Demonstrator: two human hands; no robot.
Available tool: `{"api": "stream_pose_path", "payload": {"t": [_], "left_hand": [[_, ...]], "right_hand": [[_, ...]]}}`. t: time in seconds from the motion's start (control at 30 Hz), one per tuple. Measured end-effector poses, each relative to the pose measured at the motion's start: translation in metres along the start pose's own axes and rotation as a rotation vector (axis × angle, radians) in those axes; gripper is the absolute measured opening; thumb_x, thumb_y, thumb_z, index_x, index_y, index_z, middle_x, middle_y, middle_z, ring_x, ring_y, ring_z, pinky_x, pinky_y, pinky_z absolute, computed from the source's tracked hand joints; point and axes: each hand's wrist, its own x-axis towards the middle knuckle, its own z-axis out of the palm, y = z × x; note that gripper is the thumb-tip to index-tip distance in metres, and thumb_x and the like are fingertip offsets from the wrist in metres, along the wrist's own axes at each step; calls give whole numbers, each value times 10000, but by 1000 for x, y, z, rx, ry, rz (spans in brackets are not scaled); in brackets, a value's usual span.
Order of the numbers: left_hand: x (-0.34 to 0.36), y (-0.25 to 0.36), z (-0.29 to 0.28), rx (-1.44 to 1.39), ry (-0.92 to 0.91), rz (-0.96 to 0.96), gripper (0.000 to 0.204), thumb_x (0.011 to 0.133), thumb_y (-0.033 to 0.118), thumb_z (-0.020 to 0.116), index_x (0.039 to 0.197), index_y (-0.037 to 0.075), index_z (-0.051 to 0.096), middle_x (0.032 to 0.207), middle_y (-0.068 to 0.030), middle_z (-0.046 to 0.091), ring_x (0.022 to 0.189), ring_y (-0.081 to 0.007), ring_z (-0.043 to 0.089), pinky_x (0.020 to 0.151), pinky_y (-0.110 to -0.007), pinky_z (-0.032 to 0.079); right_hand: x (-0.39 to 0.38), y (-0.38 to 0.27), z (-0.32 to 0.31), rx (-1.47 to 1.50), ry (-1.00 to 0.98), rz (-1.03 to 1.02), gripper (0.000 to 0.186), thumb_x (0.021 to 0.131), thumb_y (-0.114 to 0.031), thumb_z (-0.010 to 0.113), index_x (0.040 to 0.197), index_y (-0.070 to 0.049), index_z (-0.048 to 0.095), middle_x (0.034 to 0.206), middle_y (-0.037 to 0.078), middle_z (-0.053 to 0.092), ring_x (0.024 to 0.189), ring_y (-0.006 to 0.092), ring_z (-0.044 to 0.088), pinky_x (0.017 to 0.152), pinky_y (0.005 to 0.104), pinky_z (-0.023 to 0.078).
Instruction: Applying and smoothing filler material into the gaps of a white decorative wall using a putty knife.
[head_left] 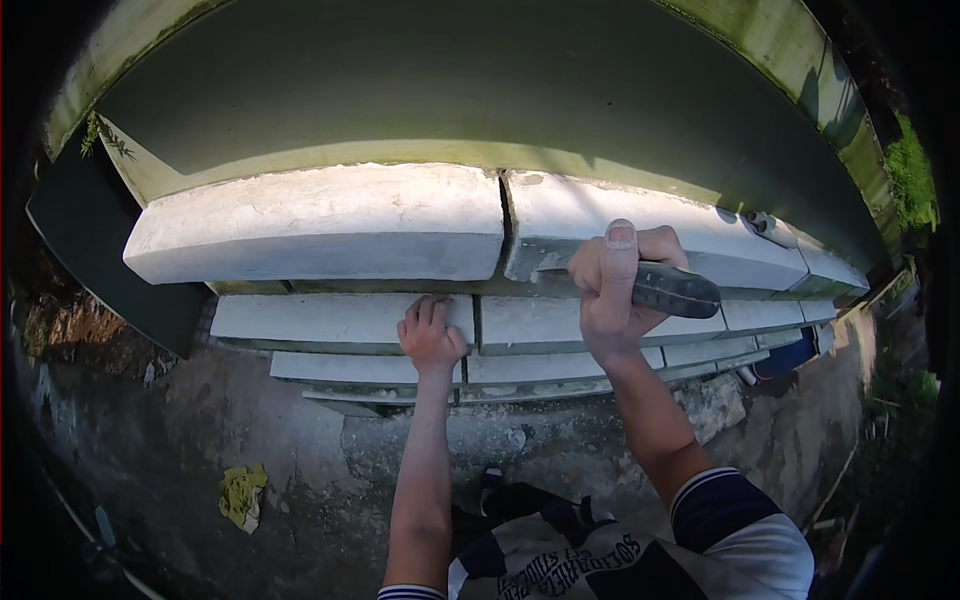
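Note:
My right hand (622,285) is closed round a dark-handled tool (675,290), thumb on top. The handle points right, and what looks like a short grey blade (548,268) shows on its left, by the end of the upper right white slab (590,205). A dark open gap (507,220) parts that slab from the upper left white slab (320,215). Lower down, my left hand (432,335) lies with fingers spread on the second-row white slab (300,318), near its joint with the slab to the right. Nothing shows in that hand.
More white slabs (370,368) run in stepped rows below. Behind them rises a green-stained wall (450,90). A small cylindrical object (770,228) lies on the upper row at right. On the concrete floor (300,430) are a yellow-green cloth (243,497) and a rough stone piece (712,405).

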Motion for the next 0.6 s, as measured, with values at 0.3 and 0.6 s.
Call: {"api": "stream_pose_path", "payload": {"t": [0.3,0.6], "left_hand": [[8,-26,-25,-200,-113,-15,324,722,127,557,1021,91,677,1138,-77,670,1129,-306,595,917,-438,424],[52,-117,-66,-33,131,-339,553,831,98,536,1350,-84,478,1436,-312,408,1350,-462,388,1137,-522,300]], "right_hand": [[1,4,1,-124,-103,-217,161,1047,-74,482,961,-107,351,554,-11,376,439,82,346,452,292,373],[-3,-21,3,-3,20,-208,221,986,-129,591,811,-81,465,570,4,473,450,101,426,456,283,384]]}}
